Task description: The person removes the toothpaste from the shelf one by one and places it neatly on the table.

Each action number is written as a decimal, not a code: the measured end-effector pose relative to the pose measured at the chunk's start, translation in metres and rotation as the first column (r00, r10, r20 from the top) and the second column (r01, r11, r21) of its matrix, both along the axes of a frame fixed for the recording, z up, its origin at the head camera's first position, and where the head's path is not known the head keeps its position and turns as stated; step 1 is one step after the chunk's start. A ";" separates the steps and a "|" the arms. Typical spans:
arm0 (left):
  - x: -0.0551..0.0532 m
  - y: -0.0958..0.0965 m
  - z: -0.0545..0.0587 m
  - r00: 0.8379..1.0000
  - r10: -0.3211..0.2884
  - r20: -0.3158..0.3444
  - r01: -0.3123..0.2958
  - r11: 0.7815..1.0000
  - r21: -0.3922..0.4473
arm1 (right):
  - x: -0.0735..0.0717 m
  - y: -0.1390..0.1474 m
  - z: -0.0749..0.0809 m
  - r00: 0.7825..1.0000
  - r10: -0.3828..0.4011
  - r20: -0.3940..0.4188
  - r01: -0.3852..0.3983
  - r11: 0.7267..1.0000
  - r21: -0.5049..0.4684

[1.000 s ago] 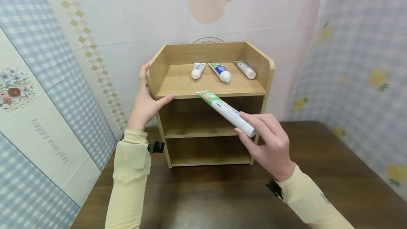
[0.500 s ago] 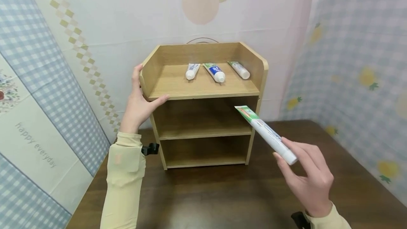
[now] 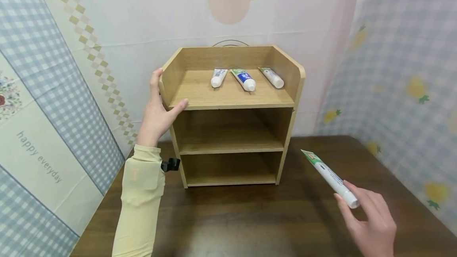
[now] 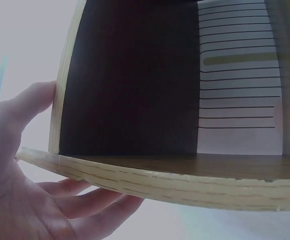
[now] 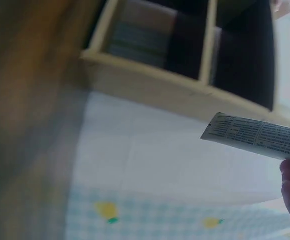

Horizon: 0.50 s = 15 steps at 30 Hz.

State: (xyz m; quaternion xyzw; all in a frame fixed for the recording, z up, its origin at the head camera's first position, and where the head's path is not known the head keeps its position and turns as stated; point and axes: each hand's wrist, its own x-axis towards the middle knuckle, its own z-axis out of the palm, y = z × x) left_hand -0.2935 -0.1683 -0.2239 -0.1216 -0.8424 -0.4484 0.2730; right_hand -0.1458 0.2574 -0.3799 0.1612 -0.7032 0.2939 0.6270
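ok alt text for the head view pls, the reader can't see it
A person's right hand holds a white-and-green tube by its white end above a dark brown table, while the left hand grips the left side of a wooden shelf unit. Three more tubes lie on the unit's top level.

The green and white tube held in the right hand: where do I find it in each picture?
Head: the tube is at lower right, pinched in the right hand.
Left wrist: the tube is not in it.
Right wrist: the tube is at the right, about mid-height, its fine print showing.
Shared landmark: the wooden shelf, central in the head view and partly visible in both wrist views.
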 end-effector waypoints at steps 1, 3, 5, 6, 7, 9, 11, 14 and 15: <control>0.000 0.000 0.000 1.000 0.000 0.003 0.000 1.000 0.001 | -0.002 0.003 -0.005 1.000 -0.003 0.008 0.002 1.000 0.008; -0.001 0.000 0.000 1.000 -0.002 0.005 0.002 1.000 0.010 | -0.006 0.010 -0.014 0.999 -0.010 0.032 0.009 0.999 0.035; -0.001 0.001 0.000 1.000 -0.004 0.000 0.004 1.000 0.020 | -0.011 0.016 -0.023 0.997 -0.020 0.069 0.015 0.997 0.077; -0.001 0.001 0.000 1.000 -0.005 -0.004 0.006 1.000 0.026 | -0.013 0.019 -0.027 0.995 -0.024 0.095 0.014 0.995 0.102; -0.001 0.001 0.000 1.000 -0.006 -0.009 0.007 0.999 0.032 | -0.015 0.022 -0.030 0.992 -0.031 0.124 0.015 0.991 0.131; -0.002 0.001 0.000 1.000 0.003 -0.021 -0.002 0.999 0.032 | -0.019 0.028 -0.036 0.979 -0.057 0.193 0.018 0.981 0.194; -0.003 0.001 -0.001 1.000 0.007 -0.028 -0.006 1.000 0.030 | -0.021 0.034 -0.041 0.962 -0.088 0.259 0.019 0.966 0.257; -0.004 0.001 -0.001 1.000 0.011 -0.029 -0.010 1.000 0.026 | -0.024 0.040 -0.047 0.933 -0.142 0.332 0.024 0.942 0.336; -0.003 0.001 -0.001 1.000 0.011 -0.026 -0.011 1.000 0.026 | -0.026 0.042 -0.048 0.924 -0.155 0.349 0.022 0.934 0.356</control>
